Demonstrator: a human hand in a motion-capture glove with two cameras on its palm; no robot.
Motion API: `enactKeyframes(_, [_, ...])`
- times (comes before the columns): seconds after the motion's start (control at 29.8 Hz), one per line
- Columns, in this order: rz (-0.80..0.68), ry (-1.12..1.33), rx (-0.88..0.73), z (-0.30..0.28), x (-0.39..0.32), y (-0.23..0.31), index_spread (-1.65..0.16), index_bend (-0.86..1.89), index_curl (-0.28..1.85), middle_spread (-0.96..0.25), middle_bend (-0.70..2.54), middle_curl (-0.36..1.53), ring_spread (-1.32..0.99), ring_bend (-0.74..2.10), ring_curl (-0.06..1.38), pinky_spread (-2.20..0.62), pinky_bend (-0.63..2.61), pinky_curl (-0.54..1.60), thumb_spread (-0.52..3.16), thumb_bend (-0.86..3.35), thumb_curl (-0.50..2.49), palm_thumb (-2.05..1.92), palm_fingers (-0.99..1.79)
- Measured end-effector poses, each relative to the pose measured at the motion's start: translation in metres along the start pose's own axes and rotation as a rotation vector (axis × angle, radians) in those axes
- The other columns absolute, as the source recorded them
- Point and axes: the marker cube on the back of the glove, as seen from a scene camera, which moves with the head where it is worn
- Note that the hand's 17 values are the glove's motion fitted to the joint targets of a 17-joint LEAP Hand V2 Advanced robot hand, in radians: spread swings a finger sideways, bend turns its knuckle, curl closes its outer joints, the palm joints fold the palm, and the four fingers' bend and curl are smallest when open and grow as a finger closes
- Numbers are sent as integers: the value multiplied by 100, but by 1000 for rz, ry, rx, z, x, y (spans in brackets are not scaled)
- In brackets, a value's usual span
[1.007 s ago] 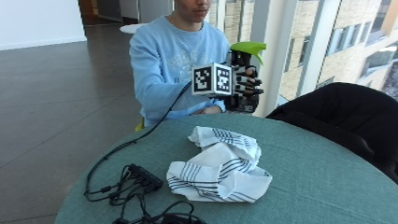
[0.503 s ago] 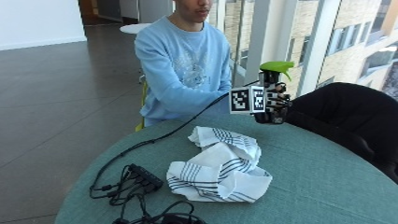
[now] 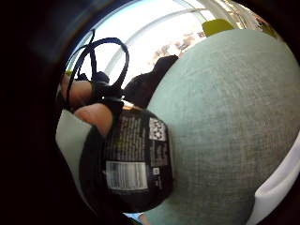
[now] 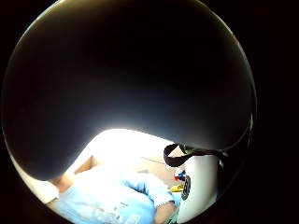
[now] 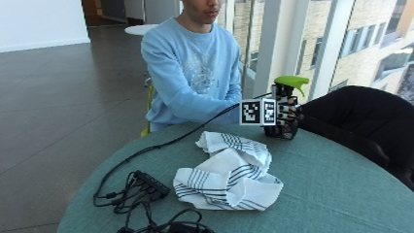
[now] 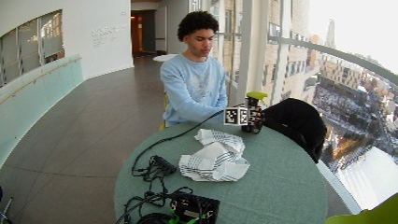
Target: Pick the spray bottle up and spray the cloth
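In the outside view my gloved right hand [image 5: 285,114] grips a black spray bottle [image 5: 282,130] with a green trigger head [image 5: 291,81], held upright at the table's far side. Its base is at or just above the green tabletop [image 5: 336,194]; I cannot tell which. A crumpled white cloth with dark stripes [image 5: 228,175] lies in the middle of the table, nearer the camera and left of the bottle. In the little finger side palm view, the bottle's black labelled body [image 3: 136,159] lies against the palm with fingers [image 3: 93,117] curled round it. The wide outside view shows the same bottle [image 6: 253,112] and cloth [image 6: 214,161].
A bundle of black cables with a power block [image 5: 144,187] lies at the table's near left, and a black device [image 6: 194,208] sits at the front edge. A black garment over a chair [image 5: 362,114] stands just right of the bottle. The person's sleeve [image 5: 200,104] reaches across the far edge.
The hand has carried the bottle to the right and downward, from chest height in front of the person to low over the table's far right side. The cloth has not moved.
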Motion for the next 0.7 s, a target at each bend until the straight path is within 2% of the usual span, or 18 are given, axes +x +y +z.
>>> enactKeyframes(0.17, [13,17,-38,-3,-1,9,-22,17,44,-8,26,45,-5,35,36,15,18,35,101,-3,50,85,114])
enactKeyframes(0.27, [31,22,-51,-20,-6,24,-25,8,41,-8,27,45,-6,33,36,16,19,35,102,-4,47,81,100])
enactKeyframes(0.34, [34,49,-48,-39,-11,37,-26,2,38,-8,28,46,-6,35,37,17,22,36,103,-4,46,79,92])
enactKeyframes(0.7, [93,466,-32,-179,-39,147,-29,10,31,-8,29,45,-4,34,37,17,23,37,104,-4,40,73,85])
